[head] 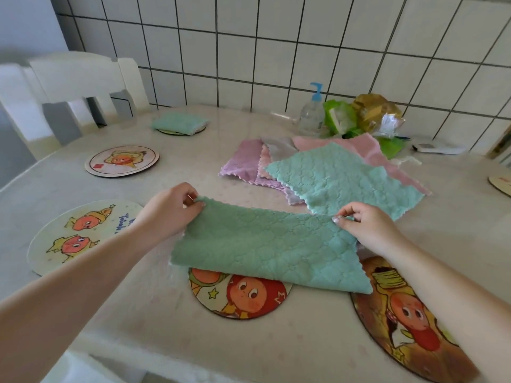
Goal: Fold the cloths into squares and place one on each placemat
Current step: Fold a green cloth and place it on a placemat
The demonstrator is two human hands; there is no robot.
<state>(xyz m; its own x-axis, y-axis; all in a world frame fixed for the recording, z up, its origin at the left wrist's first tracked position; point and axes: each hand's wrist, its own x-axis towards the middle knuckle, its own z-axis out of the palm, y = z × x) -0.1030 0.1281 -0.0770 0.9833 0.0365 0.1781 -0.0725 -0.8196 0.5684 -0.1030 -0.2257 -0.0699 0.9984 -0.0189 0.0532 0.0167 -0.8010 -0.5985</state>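
Fingers [197,200] of both hands pinch cloth [265,244].

Pump bottle [312,114], crumpled bags [362,117], chair [74,87]

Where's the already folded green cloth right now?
Head view, far left: the folded green cloth sits on a round placemat near the white chair.

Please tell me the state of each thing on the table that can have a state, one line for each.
Green cloth: folded over once, both top corners pinched.
Left hand: grip on its left corner.
Right hand: grip on its right corner.
Far cloth: folded, lying on the far placemat.
Pile of cloths: unfolded, overlapping.
Pump bottle: upright.
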